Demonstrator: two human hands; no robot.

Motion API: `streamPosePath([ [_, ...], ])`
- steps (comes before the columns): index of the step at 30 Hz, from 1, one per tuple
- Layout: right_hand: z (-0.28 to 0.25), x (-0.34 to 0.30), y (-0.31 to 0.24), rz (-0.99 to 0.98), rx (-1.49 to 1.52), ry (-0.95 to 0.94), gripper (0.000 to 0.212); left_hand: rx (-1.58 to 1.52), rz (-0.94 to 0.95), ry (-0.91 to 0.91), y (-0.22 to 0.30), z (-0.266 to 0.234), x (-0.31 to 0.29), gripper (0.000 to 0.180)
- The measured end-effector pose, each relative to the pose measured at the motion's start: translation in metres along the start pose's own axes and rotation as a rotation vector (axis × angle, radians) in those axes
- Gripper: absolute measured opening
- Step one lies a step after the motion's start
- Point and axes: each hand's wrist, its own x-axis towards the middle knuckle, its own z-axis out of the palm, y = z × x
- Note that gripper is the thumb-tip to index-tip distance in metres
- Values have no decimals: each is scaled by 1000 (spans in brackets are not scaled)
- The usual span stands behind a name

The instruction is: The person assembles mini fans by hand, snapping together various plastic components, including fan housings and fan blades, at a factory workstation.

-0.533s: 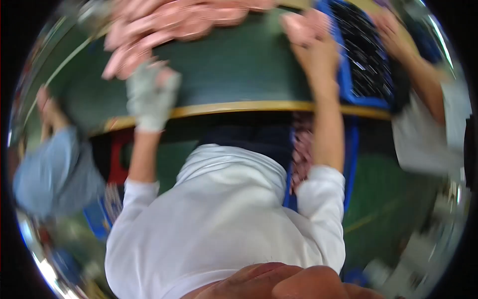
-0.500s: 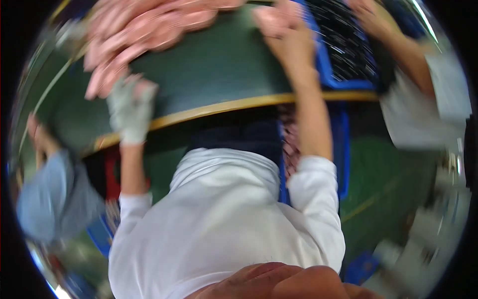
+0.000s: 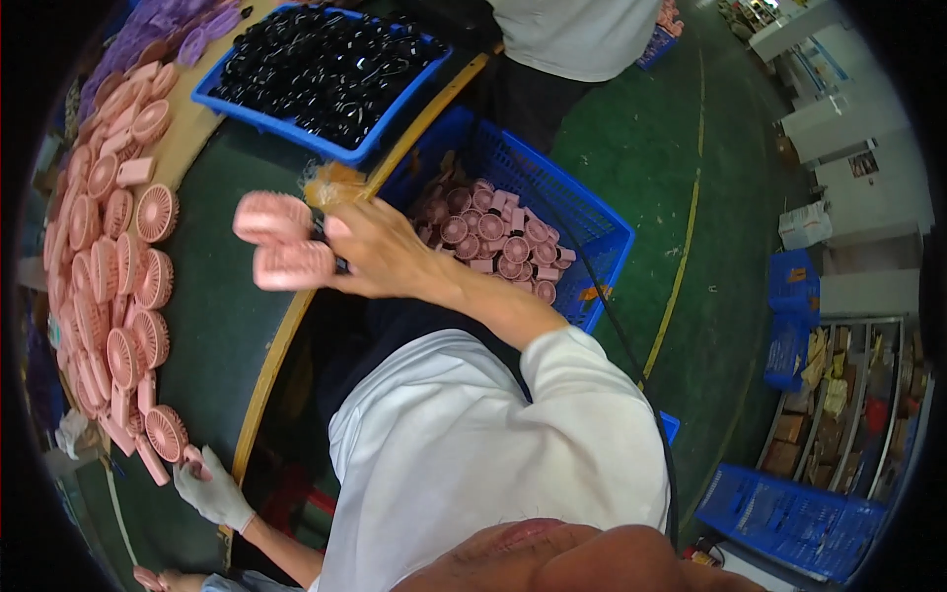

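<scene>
From where I'm standing, the R hand (image 3: 380,247) is up at the bench's near edge, closed round two pink mini fans (image 3: 294,266). Both heads stick out past the fingers over the dark green bench (image 3: 212,296), side by side, approx. edge-on; handles mostly hidden in the grip, but what shows suggests the long axes run crosswise to the yellow edging (image 3: 266,380), heads twd the far side.

Key relation: the blue crate (image 3: 577,202) w/ loose pink fans (image 3: 490,227) in it sits just off that near edge, on the person's R, at the wrist side of the R hand, i.e. opp. to where the heads point. R hand is by far the nearer one to it; the L is well apart.

Gloved L hand (image 3: 215,493) is down at the bench's L end, by the near edge, right beside the last fans of the big fan pile (image 3: 118,360), which lines the far edge. Fingers look curled w/ a bit of pink at the tips; can't tell if that's a fan or bare skin, so can't call its grip.

Blue tray (image 3: 286,128) of shiny black parts (image 3: 321,69) is on the bench's R end, past the R hand.
</scene>
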Motion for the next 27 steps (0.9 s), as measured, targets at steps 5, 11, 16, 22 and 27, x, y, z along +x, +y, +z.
streamPosePath([
  [5, -35, -119, -3, 175, -100, 48, 33, -382, -162, -108, -51, 6, 15, 53],
  [11, -15, -271, 62, 710, -454, -263, 31, -556, 69, -401, -2, -7, 44, 41],
  [16, 9, -310, 111, 1375, -289, -887, 55, -153, 315, -227, 61, -17, 48, 49],
  [22, 50, -420, 162, 1280, -180, -1080, 43, -136, 815, 47, 129, 6, 71, 42],
  [27, 35, -299, 153, 1125, 312, -765, 25, -364, 784, 26, 159, 5, 57, 40],
])
